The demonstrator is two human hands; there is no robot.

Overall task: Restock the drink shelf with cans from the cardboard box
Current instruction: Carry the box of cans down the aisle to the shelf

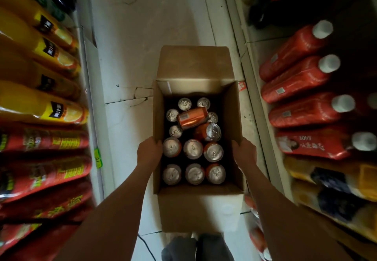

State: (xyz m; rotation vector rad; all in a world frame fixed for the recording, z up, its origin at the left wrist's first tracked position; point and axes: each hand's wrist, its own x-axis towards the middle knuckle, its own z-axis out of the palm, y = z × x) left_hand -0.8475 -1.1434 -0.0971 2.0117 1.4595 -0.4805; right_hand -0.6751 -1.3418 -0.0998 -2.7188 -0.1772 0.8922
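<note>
Fingers of the left hand (150, 150) and right hand (244, 151) clasp the opposite side walls of the open cardboard box (195, 205), seen above the aisle floor (126, 56). Between the hands stand orange cans (192, 149), with two more lying loose on top. The box looks nearly full, so restocking seems barely begun. Shelves (257, 101) of bottles (302, 81) flank the box.
</note>
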